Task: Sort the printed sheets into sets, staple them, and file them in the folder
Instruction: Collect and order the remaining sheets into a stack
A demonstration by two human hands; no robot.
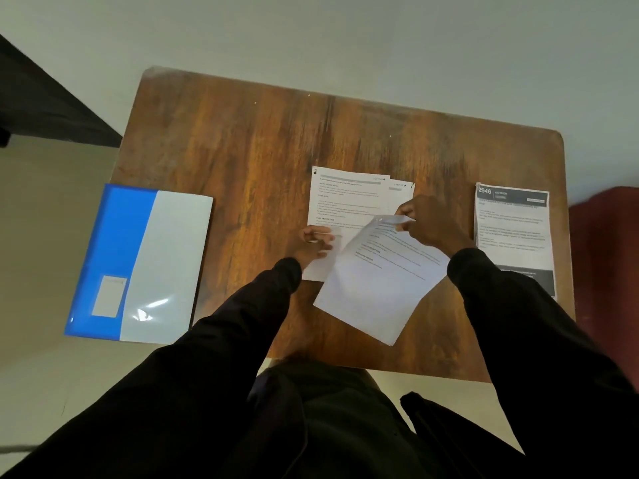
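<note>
Grip of the right hand (428,223), head view: thumb and fingers are pressed together on the far corner of a loose printed sheet (377,285), pinching it. This sheet is turned at an angle to the others. Its far part overlaps the central pile (345,198), and its near corner reaches toward the near edge of the bench (259,140).

Grip of the left hand (316,242): the fingers are spread loosely and laid on the near-left part of the central pile, resting on the paper at its left edge. They curl round nothing that can be seen.

The central pile lies flat in the middle of the bench. It holds at least two printed sheets, the lower one showing past the upper at the far-right corner.

A second stack (511,229) lies at the right edge of the bench, well apart from the central pile. Its top sheet bears a dark header band and a dark block at the near end.

The folder (138,264), blue on its left part and white on its right, lies closed at the left. It overhangs the left edge of the bench.

Both forearms are in black sleeves (242,323). The pale floor (345,29) surrounds the bench, a dark piece of furniture (41,105) stands at the far left, and a dark red object (608,219) shows at the right border.
</note>
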